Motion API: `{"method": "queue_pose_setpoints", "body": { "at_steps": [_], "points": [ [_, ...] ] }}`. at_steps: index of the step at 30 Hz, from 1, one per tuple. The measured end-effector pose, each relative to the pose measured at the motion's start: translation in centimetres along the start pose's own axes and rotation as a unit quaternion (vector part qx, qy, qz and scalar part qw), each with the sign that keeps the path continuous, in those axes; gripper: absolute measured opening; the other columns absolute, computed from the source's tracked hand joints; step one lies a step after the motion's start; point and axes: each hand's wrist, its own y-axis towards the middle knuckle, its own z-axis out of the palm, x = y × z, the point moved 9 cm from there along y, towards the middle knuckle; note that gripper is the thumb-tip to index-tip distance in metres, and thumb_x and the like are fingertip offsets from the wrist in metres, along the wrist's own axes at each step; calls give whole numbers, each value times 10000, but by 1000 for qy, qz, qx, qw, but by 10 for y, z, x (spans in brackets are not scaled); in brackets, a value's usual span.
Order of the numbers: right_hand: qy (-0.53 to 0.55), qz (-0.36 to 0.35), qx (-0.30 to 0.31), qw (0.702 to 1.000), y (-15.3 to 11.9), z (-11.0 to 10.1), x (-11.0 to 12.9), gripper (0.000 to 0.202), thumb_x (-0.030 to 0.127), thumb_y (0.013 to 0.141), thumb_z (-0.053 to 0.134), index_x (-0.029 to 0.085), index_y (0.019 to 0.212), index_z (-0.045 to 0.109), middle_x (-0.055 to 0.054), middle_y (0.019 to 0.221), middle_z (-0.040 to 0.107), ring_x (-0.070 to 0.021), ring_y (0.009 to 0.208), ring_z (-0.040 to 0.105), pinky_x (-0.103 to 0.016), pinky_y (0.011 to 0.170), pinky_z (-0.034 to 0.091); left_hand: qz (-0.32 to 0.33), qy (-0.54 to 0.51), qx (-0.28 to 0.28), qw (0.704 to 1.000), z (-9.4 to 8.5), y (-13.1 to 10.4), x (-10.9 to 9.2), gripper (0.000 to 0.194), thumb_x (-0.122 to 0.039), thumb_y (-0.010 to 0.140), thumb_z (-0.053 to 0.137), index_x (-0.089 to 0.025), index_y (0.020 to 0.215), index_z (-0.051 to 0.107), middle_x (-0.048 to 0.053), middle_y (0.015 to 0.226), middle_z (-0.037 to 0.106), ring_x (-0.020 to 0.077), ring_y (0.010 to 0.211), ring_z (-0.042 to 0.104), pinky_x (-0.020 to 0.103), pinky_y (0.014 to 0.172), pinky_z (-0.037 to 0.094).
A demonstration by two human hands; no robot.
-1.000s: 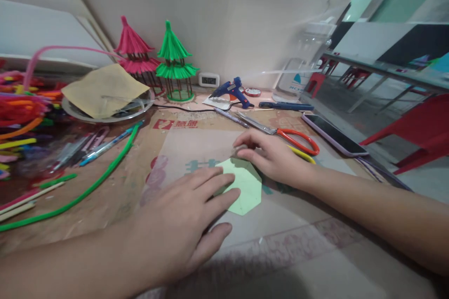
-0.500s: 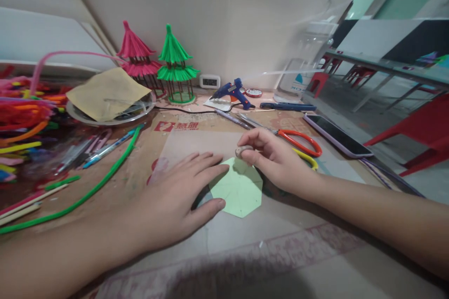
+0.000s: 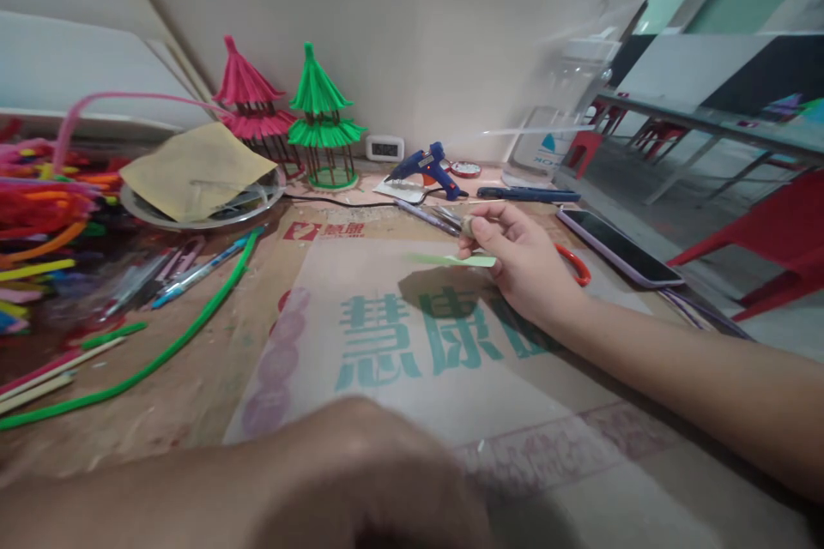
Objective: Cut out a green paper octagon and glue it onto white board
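two hands in play, and the right hand (image 3: 528,266) has the action: its forearm slants in from the right edge towards mid-frame, thumb and fingers clamped together on a small greyish lump (image 3: 468,227), with the green paper (image 3: 451,261) in that same grip. the paper is up off the counter (image 3: 160,386) near the centre, almost edge-on, throwing a shadow over the teal lettering (image 3: 383,343). down at bottom centre the left hand (image 3: 386,463) is a dark blur, arched high; its fingers are hidden, so i can't tell whether they're apart or together. and it's crowded up there! the scissors (image 3: 575,264) sit partly blocked behind the right hand, pens (image 3: 421,214) just past its fingertips, phone (image 3: 621,249) at right, glue gun (image 3: 426,167) upper centre, green pagoda (image 3: 325,130) upper left beside the pink pagoda (image 3: 248,81), green pipe cleaner (image 3: 209,309) curving down the left.
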Motion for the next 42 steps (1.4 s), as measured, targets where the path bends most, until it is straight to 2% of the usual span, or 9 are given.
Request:
{"method": "queue_pose_setpoints", "body": {
  "at_steps": [4, 7, 11, 18, 26, 31, 35, 38, 42],
  "points": [
    [24, 9, 5, 1000, -4, 6, -2, 357, 418, 761, 830, 227, 950, 596, 44, 703, 668, -108, 637, 637, -212, 579, 502, -7, 58, 16, 998, 3, 10, 18, 665, -551, 971, 540, -131, 1486, 512, 197, 1545, 470, 382, 1429, 450, 553, 1136, 437],
    [19, 17, 5, 1000, -3, 6, -5, 363, 423, 759, 827, 229, 956, 591, 39, 709, 665, -119, 637, 637, -231, 580, 510, 35, 17, 97, 995, 17, 12, 13, 684, -563, 981, 525, -180, 1541, 436, 135, 1585, 415, 307, 1469, 404, 491, 1197, 384],
    [-3, 9, 12, 1000, -2, 6, -4, 356, 434, 776, 811, 227, 956, 584, 34, 732, 663, -124, 647, 638, -244, 587, 513, 23, -5, 107, 994, 15, 10, 11, 609, -544, 994, 523, -218, 1507, 491, 82, 1554, 471, 250, 1447, 446, 415, 1219, 361],
    [-9, 4, 20, 1000, -2, 7, -4, 385, 462, 772, 814, 228, 964, 576, 38, 730, 656, -129, 651, 637, -250, 580, 508, -98, 101, 80, 987, 10, 9, 60, 705, -576, 1021, 375, -96, 1534, 424, 186, 1612, 337, 323, 1501, 335, 518, 1224, 298],
    [-1, 7, 16, 1000, -2, 7, -5, 384, 444, 766, 823, 218, 971, 590, 33, 725, 674, -125, 642, 638, -249, 580, 510, -30, 118, 49, 991, 2, -3, 23, 643, -504, 955, 537, -126, 1475, 523, 188, 1516, 503, 335, 1385, 519, 466, 1131, 451],
    [-13, 0, 15, 1000, -3, 8, -4, 365, 441, 779, 809, 217, 965, 589, 35, 707, 672, -126, 638, 633, -253, 580, 505, -26, 101, -14, 994, 2, -23, 5, 708, -465, 940, 565, -215, 1574, 373, 120, 1543, 501, 310, 1428, 471, 448, 1136, 455],
    [-25, -10, 26, 999, -3, 10, -3, 364, 448, 785, 798, 217, 968, 582, 38, 715, 661, -129, 643, 631, -270, 600, 520, 5, 62, 9, 998, 2, -22, -4, 686, -379, 935, 597, -276, 1574, 371, 65, 1529, 528, 262, 1400, 512, 388, 1151, 448],
    [-33, -16, 33, 999, -2, 10, -2, 358, 445, 792, 794, 216, 970, 584, 35, 732, 658, -131, 657, 635, -279, 616, 530, 38, 47, 56, 997, 2, -10, -2, 555, -395, 973, 568, -276, 1508, 480, 42, 1493, 566, 214, 1362, 555, 339, 1159, 434],
    [-36, -18, 29, 999, -2, 9, -2, 343, 436, 802, 786, 215, 972, 585, 33, 732, 656, -132, 657, 634, -272, 602, 524, -11, 83, 104, 991, 7, 7, 28, 634, -484, 992, 494, -117, 1509, 470, 162, 1559, 441, 299, 1450, 433, 461, 1202, 364]
  ]
}}
